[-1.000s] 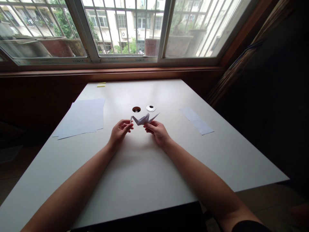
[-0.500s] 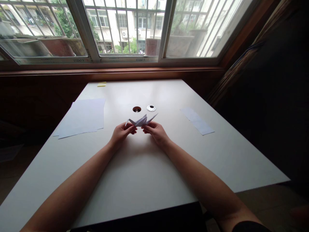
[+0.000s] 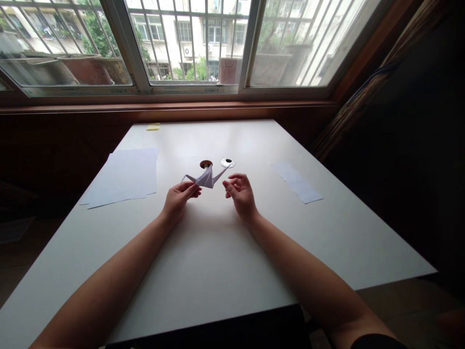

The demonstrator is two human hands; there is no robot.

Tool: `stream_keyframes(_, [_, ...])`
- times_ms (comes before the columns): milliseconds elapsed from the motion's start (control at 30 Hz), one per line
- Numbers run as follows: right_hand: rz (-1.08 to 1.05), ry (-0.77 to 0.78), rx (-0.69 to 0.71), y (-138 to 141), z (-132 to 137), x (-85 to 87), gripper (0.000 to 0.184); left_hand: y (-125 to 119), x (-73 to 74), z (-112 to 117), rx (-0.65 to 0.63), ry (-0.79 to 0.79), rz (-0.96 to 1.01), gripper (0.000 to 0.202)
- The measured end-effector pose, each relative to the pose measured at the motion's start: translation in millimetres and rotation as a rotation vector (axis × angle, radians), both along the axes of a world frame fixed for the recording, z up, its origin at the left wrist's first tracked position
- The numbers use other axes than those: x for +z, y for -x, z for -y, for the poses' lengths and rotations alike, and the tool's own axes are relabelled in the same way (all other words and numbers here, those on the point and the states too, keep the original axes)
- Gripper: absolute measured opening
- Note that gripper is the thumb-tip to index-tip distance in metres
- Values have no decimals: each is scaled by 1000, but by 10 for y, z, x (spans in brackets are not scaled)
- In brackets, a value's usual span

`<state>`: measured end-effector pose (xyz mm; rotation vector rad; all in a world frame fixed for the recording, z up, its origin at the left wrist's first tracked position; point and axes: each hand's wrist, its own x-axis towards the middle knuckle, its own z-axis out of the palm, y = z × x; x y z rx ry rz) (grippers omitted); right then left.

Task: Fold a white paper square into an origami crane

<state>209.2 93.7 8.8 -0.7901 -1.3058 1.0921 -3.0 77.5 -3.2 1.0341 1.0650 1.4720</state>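
Observation:
A white folded paper crane [image 3: 206, 179] is in my left hand [image 3: 178, 198], pinched between thumb and fingers at its left side. Its bent head and neck point left, and the long tail rises to the right. Just right of the crane, my right hand [image 3: 240, 194] is apart from it. Those fingers are loosely curled with nothing in them, the thumb a little away from the fingertips. Both hands are over the white table [image 3: 203, 271].
White paper sheets [image 3: 127, 174] lie on the left, and smaller paper pieces [image 3: 300, 184] on the right. Beyond the crane are a round cable hole [image 3: 204, 164] and its silver cover [image 3: 225, 165]. A yellow sticky pad [image 3: 153, 127] sits near the far edge, below the window.
My right hand has let go of the paper crane and moved slightly right. The crane, now in my left hand alone, has shifted left and turned a little.

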Motion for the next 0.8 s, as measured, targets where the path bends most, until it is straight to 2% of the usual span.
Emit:
stream_keyframes(233, [326, -226, -48, 0, 89, 62, 38, -18, 24, 25, 0, -52, -76, 34])
stream_keyframes(300, [391, -272, -57, 0, 103, 70, 34, -18, 28, 31, -2, -67, -108, 34])
stream_keyframes(400, [396, -229, -40, -2, 115, 76, 29, -14, 19, 28, -1, -79, -136, 33])
stream_keyframes(567, [339, -123, 12, -28, 109, 88, 34, -17, 21, 23, 6, -70, -132, 34])
stream_keyframes(800, [469, -98, 65, -24, 123, 125, 38, -28, 67, 47, -13, -74, -179, 36])
